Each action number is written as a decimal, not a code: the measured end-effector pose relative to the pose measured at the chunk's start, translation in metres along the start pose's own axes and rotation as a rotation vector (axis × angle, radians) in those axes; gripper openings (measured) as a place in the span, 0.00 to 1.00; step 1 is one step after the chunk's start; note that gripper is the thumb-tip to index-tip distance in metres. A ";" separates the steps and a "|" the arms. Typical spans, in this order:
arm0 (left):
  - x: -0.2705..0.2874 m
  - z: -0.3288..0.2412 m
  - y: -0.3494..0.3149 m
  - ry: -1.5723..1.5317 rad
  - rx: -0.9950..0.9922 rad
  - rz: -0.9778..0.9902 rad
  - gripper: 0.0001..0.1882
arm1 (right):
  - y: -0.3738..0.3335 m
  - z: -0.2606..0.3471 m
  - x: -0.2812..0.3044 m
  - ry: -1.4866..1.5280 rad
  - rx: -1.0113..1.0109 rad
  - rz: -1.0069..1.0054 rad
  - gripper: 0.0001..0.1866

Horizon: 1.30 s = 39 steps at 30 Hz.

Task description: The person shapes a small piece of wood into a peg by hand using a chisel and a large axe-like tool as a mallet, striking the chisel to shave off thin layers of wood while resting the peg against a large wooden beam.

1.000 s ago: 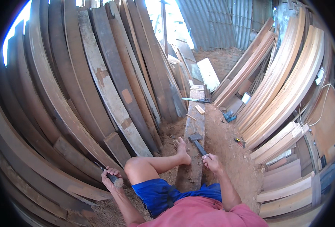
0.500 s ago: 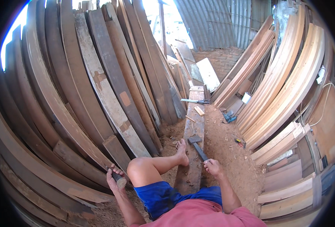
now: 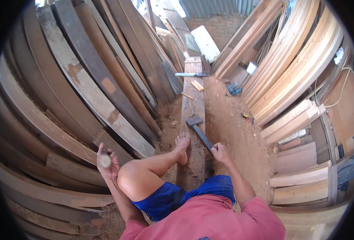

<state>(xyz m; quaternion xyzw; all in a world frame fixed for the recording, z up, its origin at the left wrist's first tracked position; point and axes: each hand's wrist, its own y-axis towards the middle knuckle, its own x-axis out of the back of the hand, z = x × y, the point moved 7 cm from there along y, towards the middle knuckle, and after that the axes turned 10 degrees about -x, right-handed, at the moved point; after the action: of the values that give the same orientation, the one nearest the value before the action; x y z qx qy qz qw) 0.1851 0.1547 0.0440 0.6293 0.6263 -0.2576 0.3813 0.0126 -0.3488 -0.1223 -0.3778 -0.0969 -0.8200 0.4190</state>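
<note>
Here, clasping a dark mallet (image 3: 203,137) by the tail of its long, straight handle in the right hand (image 3: 221,153), with its blocky head (image 3: 193,120) over the worn, stained plank (image 3: 197,156); loosely gripping, in the left hand (image 3: 112,169), a pale, round-butted tool (image 3: 104,161) near the bent knee (image 3: 133,178).

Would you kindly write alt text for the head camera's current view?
A person's right hand holds a dark mallet, and the left hand holds a round-ended tool seen end-on. A long plank runs ahead between leaning wooden boards.
</note>
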 end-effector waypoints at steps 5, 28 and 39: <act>-0.078 0.064 0.035 -0.068 0.225 0.206 0.26 | 0.024 0.028 -0.015 -0.179 -0.155 0.138 0.28; -0.295 0.378 0.081 1.161 0.276 1.508 0.28 | 0.128 0.077 -0.012 1.266 -0.549 0.513 0.23; -0.250 0.501 0.105 1.035 0.532 1.909 0.24 | 0.188 -0.016 -0.056 1.039 -0.784 0.265 0.04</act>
<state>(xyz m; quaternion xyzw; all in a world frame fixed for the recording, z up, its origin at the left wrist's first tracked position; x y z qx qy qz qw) 0.3448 -0.3875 -0.0279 0.9450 -0.1057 0.3081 -0.0307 0.1677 -0.4404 -0.2021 -0.0667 0.4703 -0.8117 0.3399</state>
